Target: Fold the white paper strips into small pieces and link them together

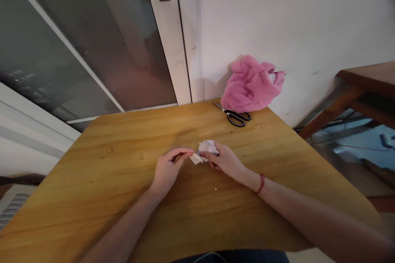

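Observation:
Small white paper pieces (208, 146) are gathered in a loose, uneven stack in my right hand (226, 160), its thumb on top and its fingers curled beneath. A red cord circles that wrist. From the left, my left hand (169, 167) pinches a single piece of paper (195, 158) between thumb and fingertips, right beside the stack; whether that piece is fully apart from the stack I cannot tell. Both hands are over the middle of the wooden table (123, 197). Faint marks show on some of the paper, too small to read.
Scissors (237, 118) with black handles lie at the table's back edge, against a pink fluffy cloth bundle (251, 84) by the wall. Tiny scraps (215, 189) dot the tabletop. A glass-paned door (101, 41) stands behind, and a second wooden table (367, 78) is at right.

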`<state>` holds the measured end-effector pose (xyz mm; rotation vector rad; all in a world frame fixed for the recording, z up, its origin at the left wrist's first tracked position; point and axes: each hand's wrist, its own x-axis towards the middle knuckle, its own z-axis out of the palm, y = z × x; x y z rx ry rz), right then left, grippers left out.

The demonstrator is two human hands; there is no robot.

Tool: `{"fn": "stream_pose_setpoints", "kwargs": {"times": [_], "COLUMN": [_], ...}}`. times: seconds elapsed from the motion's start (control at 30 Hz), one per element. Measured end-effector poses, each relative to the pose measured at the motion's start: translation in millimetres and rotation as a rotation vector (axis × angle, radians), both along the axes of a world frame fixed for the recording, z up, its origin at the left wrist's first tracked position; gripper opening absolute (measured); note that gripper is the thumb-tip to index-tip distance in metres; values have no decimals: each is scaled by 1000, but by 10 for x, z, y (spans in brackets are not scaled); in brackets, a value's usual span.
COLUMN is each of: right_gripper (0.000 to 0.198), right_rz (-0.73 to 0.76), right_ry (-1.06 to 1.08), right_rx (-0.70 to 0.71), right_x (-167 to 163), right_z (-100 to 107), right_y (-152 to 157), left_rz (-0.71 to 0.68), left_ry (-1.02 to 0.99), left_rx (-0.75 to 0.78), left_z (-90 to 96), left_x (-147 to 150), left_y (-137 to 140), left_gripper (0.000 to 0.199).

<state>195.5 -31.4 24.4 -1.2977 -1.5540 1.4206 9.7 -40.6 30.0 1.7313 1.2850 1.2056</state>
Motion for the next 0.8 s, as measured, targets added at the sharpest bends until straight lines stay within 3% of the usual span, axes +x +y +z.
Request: {"fn": "stream_pose_setpoints", "kwargs": {"times": [0.23, 0.5, 0.67, 0.8], "right_gripper": [23, 27, 26, 24], "right_rz": [273, 345, 332, 206], "right_ry": [245, 441, 325, 122], "right_rx": [-76, -232, -199, -10], "right_x": [-27, -52, -58, -51], "right_z": [-45, -22, -30, -52], "right_y": [-23, -21, -32, -40], "left_rz": [-63, -71, -61, 0], "left_ry": [138, 156, 157, 83], "left_rx": [65, 107, 115, 83], "left_z": [0, -12, -41, -76], "left_x": [15, 17, 47, 70], "left_y": [-13, -12, -36, -45], "left_gripper": [12, 9, 11, 16]}}
